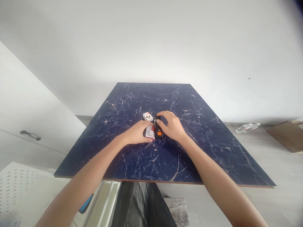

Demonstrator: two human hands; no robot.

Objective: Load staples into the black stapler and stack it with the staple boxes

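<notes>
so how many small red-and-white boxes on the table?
2: a box just beyond the left hand, and a second box between that hand's thumb and fingers. Others could be hidden under the hands.

We look from our head, forward and down over the whole surface (151, 97) close below, to the wall (153, 37) behind.

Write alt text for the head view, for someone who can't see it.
A person's left hand holds a red-and-white box and the right hand touches a black item with an orange patch, on a dark blue marbled table. A small white box sits just beyond.
</notes>
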